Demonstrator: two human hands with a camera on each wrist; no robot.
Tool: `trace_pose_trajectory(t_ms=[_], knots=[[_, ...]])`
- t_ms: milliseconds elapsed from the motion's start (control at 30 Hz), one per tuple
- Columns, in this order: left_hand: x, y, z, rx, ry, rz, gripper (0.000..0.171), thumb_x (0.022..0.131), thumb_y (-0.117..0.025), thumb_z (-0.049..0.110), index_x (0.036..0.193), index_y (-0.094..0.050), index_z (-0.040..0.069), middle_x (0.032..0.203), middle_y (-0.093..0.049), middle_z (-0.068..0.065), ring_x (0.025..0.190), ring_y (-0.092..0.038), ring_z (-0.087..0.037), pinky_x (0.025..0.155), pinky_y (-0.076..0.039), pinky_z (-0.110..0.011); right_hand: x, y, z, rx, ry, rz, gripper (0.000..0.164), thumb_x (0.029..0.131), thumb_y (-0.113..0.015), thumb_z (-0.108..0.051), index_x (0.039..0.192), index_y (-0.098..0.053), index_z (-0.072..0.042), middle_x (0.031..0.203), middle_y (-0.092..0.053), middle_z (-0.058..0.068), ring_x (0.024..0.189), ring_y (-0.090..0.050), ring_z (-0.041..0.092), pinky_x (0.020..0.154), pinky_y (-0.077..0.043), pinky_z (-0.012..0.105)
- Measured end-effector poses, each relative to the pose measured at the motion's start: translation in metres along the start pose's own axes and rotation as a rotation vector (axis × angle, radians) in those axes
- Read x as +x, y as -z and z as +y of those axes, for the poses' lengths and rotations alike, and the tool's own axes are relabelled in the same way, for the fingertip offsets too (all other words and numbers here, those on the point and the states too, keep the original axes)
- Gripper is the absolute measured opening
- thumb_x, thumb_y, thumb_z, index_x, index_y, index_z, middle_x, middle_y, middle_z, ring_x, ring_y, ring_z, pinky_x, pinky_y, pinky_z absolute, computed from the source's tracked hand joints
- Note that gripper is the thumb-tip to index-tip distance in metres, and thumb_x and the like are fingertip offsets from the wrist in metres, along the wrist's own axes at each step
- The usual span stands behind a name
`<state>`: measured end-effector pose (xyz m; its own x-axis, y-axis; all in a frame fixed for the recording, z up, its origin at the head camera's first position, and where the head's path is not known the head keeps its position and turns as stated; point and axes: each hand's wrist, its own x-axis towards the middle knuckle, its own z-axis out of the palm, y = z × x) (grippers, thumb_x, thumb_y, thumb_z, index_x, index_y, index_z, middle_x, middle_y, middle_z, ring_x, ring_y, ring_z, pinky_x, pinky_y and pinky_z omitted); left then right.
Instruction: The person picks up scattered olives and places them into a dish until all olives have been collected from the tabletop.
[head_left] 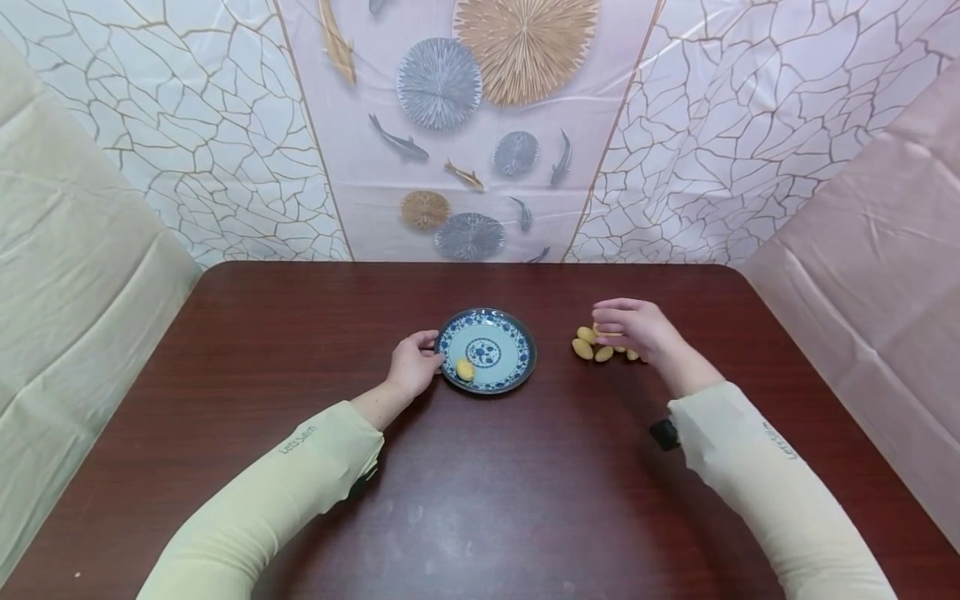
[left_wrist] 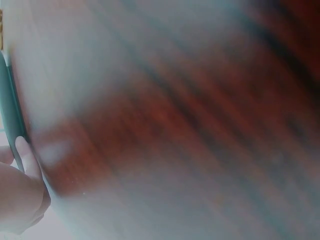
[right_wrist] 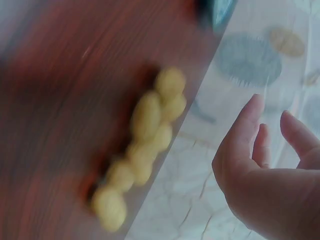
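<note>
A round plate (head_left: 517,367) with a blue floral border and dark rim lies on the table. My left hand (head_left: 414,365) holds its left edge; the left wrist view shows the thumb (left_wrist: 27,156) against the rim. One small yellow potato (head_left: 465,369) rests on the lower left part of the plate. Right of the plate lies a cluster of small potatoes (head_left: 582,348). Above them hovers my right hand (head_left: 641,327), fingers apart and loosely bent, partly covering the cluster in the head view. In the right wrist view that hand (right_wrist: 270,175) has nothing between thumb and fingers.
The dark reddish-brown table (head_left: 480,500) reaches back to a patterned cloth backdrop (head_left: 465,150). Pale cloth hangs along the left side (head_left: 75,275) and the right side (head_left: 862,250). A small black object (head_left: 663,434) shows at the right wrist.
</note>
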<state>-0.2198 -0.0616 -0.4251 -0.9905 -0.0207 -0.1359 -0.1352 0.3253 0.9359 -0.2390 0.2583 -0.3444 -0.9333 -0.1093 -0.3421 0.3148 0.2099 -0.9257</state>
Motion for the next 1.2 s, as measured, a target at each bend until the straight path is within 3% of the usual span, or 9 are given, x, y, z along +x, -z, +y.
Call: trace_pose_trajectory(t_ms=[133,233,400,667,833,1200], knots=[[0.0,0.0,0.0,0.0,0.003,-0.003,0.043,0.087,-0.054,-0.006,0.13,-0.05,-0.004,0.118,-0.053,-0.023,0.102,-0.059,-0.03,0.076,-0.06,-0.03,-0.006,0.024,0.006,0.081,-0.02,0.021,0.025,0.094,-0.053,-0.013,0.118,-0.05,-0.005,0.079,-0.065,-0.016,0.075,-0.064,0.002,0.073,-0.059,0.019],[0.001,0.0,0.0,0.001,0.002,-0.003,0.043,0.087,-0.054,-0.005,0.13,-0.05,-0.004,0.118,-0.053,-0.022,0.102,-0.059,-0.03,0.076,-0.06,-0.03,-0.009,0.038,0.013,0.136,-0.038,0.039,0.008,0.094,-0.054,-0.012,0.099,-0.06,-0.014,0.077,-0.066,-0.014,0.075,-0.063,0.002,0.073,-0.059,0.018],[0.001,0.001,0.0,-0.003,-0.002,-0.003,0.043,0.087,-0.055,-0.006,0.13,-0.051,-0.004,0.118,-0.053,-0.022,0.102,-0.059,-0.029,0.076,-0.06,-0.029,-0.01,0.056,0.026,0.22,-0.061,0.069,0.024,0.092,-0.056,-0.011,0.074,-0.067,-0.023,0.073,-0.066,-0.011,0.07,-0.064,0.002,0.067,-0.059,0.018],[0.001,0.002,-0.001,-0.015,-0.001,-0.008,0.043,0.087,-0.054,-0.005,0.13,-0.051,-0.004,0.118,-0.053,-0.021,0.1,-0.059,-0.028,0.076,-0.06,-0.029,-0.006,0.075,0.045,0.252,-0.142,0.13,0.03,0.093,-0.054,-0.012,0.068,-0.067,-0.023,0.07,-0.066,-0.011,0.069,-0.062,0.002,0.063,-0.059,0.018],[0.002,0.002,-0.002,-0.012,-0.003,-0.014,0.044,0.087,-0.055,-0.005,0.13,-0.05,-0.004,0.118,-0.053,-0.022,0.101,-0.059,-0.028,0.076,-0.06,-0.029,-0.002,0.078,0.053,0.267,-0.189,0.116,0.03,0.093,-0.053,-0.011,0.068,-0.066,-0.021,0.071,-0.065,-0.009,0.069,-0.061,0.003,0.065,-0.059,0.019],[0.003,0.002,-0.003,-0.03,-0.001,-0.016,0.044,0.086,-0.055,-0.006,0.13,-0.05,-0.004,0.117,-0.051,-0.022,0.1,-0.059,-0.028,0.074,-0.061,-0.028,0.0,0.068,0.062,0.171,-0.166,0.144,0.025,0.09,-0.057,-0.004,0.072,-0.063,-0.02,0.069,-0.064,-0.01,0.067,-0.061,0.003,0.064,-0.059,0.019]])
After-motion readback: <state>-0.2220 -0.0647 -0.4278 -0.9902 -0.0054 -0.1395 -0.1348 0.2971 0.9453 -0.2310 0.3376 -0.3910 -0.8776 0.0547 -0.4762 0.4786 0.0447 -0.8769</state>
